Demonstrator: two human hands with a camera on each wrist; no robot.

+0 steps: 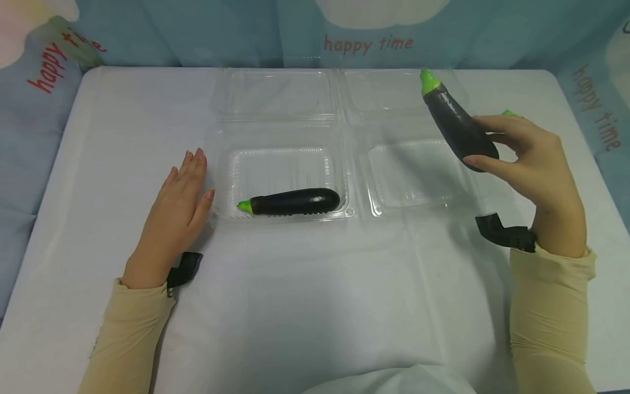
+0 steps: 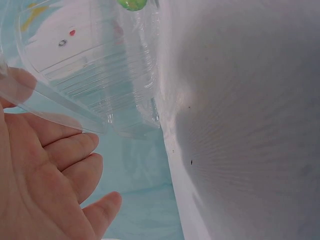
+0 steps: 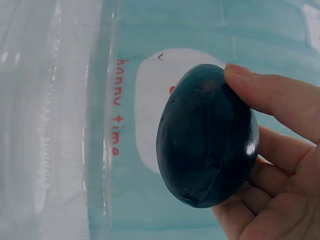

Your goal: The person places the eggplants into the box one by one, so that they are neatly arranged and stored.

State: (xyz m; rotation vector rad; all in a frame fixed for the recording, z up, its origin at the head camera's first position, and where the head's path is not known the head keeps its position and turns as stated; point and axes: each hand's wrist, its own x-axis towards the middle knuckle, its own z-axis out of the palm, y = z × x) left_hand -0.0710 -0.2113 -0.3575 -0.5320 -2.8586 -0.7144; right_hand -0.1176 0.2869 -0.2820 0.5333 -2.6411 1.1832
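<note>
My right hand (image 1: 534,158) holds a dark eggplant (image 1: 455,123) by its rounded end, thumb on one side and fingers on the other. Its green stem end points up and away, above the right-hand clear plastic container (image 1: 418,175). In the right wrist view the eggplant's blunt end (image 3: 207,140) faces the camera. A second eggplant (image 1: 295,202) lies along the near side of the left clear container (image 1: 280,164), stem to the left. My left hand (image 1: 179,202) has straight fingers at that container's left edge; in the left wrist view the clear plastic wall (image 2: 60,107) overlaps its fingers.
Both containers have lids (image 1: 275,96) folded open toward the back of the white table (image 1: 315,284). A bit of green (image 1: 512,113) shows behind my right hand, mostly hidden. A blue printed curtain (image 1: 246,33) borders the table at the back and sides.
</note>
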